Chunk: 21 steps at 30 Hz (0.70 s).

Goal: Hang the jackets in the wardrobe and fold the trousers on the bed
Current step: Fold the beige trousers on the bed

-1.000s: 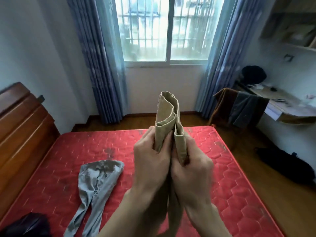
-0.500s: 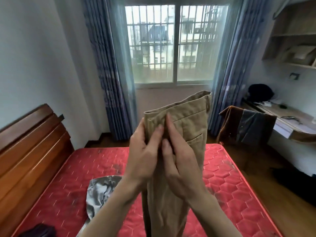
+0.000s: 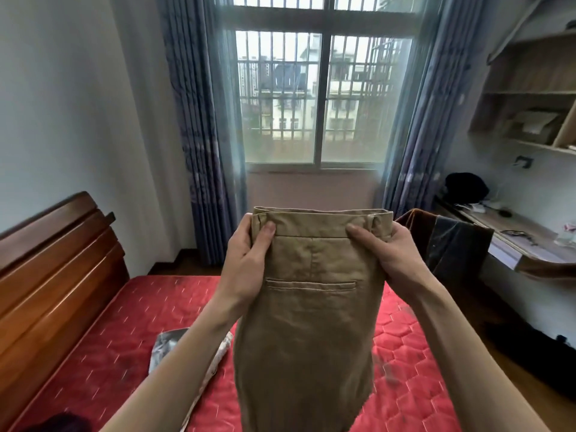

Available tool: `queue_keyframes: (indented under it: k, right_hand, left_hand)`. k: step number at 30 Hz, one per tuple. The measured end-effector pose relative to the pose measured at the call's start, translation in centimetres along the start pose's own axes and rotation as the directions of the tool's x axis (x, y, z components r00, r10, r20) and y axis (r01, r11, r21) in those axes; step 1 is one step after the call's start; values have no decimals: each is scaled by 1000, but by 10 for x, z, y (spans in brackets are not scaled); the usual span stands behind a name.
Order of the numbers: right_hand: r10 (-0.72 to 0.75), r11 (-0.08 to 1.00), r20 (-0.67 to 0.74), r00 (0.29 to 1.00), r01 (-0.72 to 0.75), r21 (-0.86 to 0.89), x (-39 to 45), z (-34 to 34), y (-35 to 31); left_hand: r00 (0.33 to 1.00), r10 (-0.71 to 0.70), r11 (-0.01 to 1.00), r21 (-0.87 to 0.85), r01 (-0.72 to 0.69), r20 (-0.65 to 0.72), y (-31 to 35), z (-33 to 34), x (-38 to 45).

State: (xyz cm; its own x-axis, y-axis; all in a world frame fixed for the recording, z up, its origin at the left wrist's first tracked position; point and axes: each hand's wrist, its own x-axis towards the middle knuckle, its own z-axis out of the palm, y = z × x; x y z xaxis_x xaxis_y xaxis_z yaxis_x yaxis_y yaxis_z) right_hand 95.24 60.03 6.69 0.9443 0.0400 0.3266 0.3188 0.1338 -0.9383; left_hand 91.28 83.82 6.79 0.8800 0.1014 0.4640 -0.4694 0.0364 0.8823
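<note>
Khaki trousers (image 3: 311, 307) held up by the waistband over the bed (image 3: 109, 344), left hand (image 3: 246, 263) pinching one corner, right hand (image 3: 392, 254) the other, thumbs in front and fingers curled behind, legs hanging out of frame; not yet folded. One grey pair (image 3: 174, 347) lying loose on the mattress just left of the khaki, also unfolded; two garments (image 3: 448, 244), likely jackets, draped over a chair by the desk, not hung, wardrobe not in view. Count: two trousers, two likely jackets, two hands; task judged early.
</note>
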Motion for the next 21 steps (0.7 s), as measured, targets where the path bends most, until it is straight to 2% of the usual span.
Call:
queue_keyframes:
  k: [2,5,7,9,11,13,15,17,19,21]
  right_hand:
    - [-42,999,-69,997,40,-17,-2,6,5]
    - [-73,997,-106,992,70,-29,-5,12,14]
    - [-80,995,-105,991,74,-60,-7,13,20]
    - [-77,990,-71,995,67,-124,-9,13,20]
    - [-29,980,20,999,32,-197,-9,11,14]
    - [67,963,180,981,-17,-269,-6,6,4]
    - [186,919,332,925,-44,-393,2,3,-2]
    - [293,855,414,862,-42,-516,15,2,0]
    - [374,801,440,816,-45,-597,28,5,10]
    - [417,763,443,794,-40,-646,40,9,30]
  left_hand:
    - [999,6,998,57,-8,33,-2,-8,0]
    - [987,11,966,252,-51,161,-5,-24,2]
    - [972,24,927,359,-109,232,-6,-33,5]
    - [972,36,905,404,-130,233,-7,-39,9]
    - [975,47,901,412,-136,218,-9,-43,16]
    - [978,41,905,407,-123,205,-14,-45,21]
    - [979,3,907,412,-89,203,-22,-48,25]
    - [964,-72,900,432,-47,255,-29,-52,30]
    - [900,-241,867,498,32,363,-34,-61,38]
    - [744,-477,770,630,99,467,-36,-71,49]
